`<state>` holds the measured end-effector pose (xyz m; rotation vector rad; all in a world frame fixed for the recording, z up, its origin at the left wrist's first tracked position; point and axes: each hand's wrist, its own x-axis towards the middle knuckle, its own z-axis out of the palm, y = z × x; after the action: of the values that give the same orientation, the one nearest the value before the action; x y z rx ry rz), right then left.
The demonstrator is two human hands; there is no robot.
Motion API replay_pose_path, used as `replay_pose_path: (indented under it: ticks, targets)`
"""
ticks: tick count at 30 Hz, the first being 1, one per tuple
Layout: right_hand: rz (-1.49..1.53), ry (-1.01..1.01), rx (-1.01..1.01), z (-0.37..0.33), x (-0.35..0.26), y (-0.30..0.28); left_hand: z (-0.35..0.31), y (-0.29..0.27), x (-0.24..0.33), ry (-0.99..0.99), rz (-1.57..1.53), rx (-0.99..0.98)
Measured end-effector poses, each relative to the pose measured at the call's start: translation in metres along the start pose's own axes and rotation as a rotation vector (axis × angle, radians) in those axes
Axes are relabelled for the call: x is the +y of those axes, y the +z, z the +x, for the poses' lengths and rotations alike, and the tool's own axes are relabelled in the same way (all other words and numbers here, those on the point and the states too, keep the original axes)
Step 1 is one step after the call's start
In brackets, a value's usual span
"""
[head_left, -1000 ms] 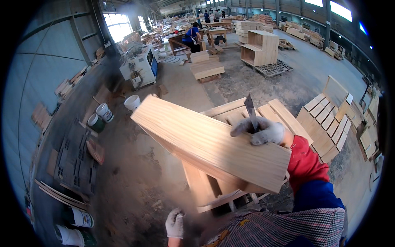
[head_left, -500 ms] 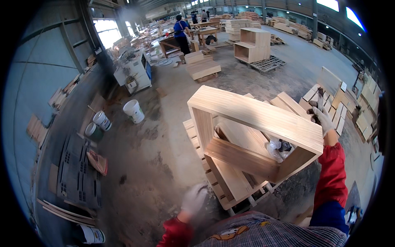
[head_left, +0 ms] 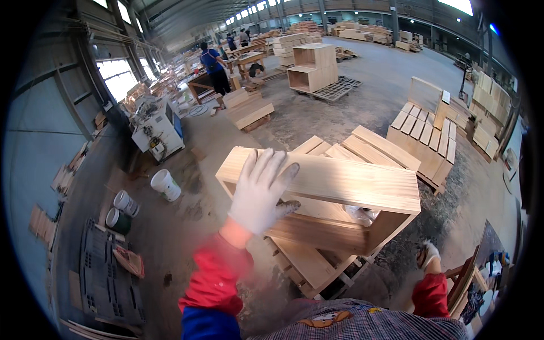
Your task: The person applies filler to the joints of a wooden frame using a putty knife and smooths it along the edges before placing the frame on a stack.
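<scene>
An open, rectangular wooden box frame [head_left: 351,180] rests tilted across the boards in front of me, with its long pale top panel uppermost. Over the left part of that panel is my left hand [head_left: 260,195], in a white glove with dark fingertips, fingers stretched and thumb apart. It looks laid on the wood rather than wrapped round it; exact contact is hard to tell. My right hand [head_left: 429,255], also gloved, hangs low to the right of the frame, away from it; its fingers are too foreshortened to read. Clear plastic wrap [head_left: 361,215] shows inside the frame.
Loose boards [head_left: 379,148] and a slatted pallet [head_left: 283,262] lie under and behind the frame. Right of it stands a slatted wooden stack [head_left: 422,133]. White buckets [head_left: 166,185] and a machine [head_left: 158,133] are to the left. A person [head_left: 214,67] stands farther back.
My left hand has risen from beside the pallet onto the frame's top panel. My right hand has dropped from beyond the frame's right end to low at my side. The view has shifted.
</scene>
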<state>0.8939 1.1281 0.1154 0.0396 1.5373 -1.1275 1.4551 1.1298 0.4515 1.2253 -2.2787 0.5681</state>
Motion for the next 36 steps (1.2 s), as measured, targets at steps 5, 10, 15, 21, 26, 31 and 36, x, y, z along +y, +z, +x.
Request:
replay_pose_path:
  ticks: [5,10,15,21,26,31,36]
  targets:
    - [0.31,0.016,0.094,-0.023,0.057,-0.006,0.036,0.01,-0.024,0.158,0.098,-0.191]
    - [0.355,-0.023,0.181,-0.086,0.082,0.01,0.041,0.03,-0.031,0.113,-0.054,-0.263]
    - [0.332,-0.451,0.125,-0.168,0.087,0.082,0.04,0.041,-0.036,0.133,-0.106,-0.191]
    - [0.166,-0.926,0.099,-0.223,0.096,0.117,0.053,0.045,-0.042,0.163,-0.134,-0.206]
    - [0.052,-1.165,0.016,-0.267,0.092,0.155,0.067,0.052,-0.047,0.129,-0.125,-0.242]
    - [-0.024,-1.26,-0.08,-0.276,0.078,0.17,0.07,0.062,-0.055,0.135,-0.138,-0.193]
    - [-0.122,-1.275,-0.088,-0.272,0.068,0.172,0.078,0.069,-0.061,0.147,-0.16,-0.15]
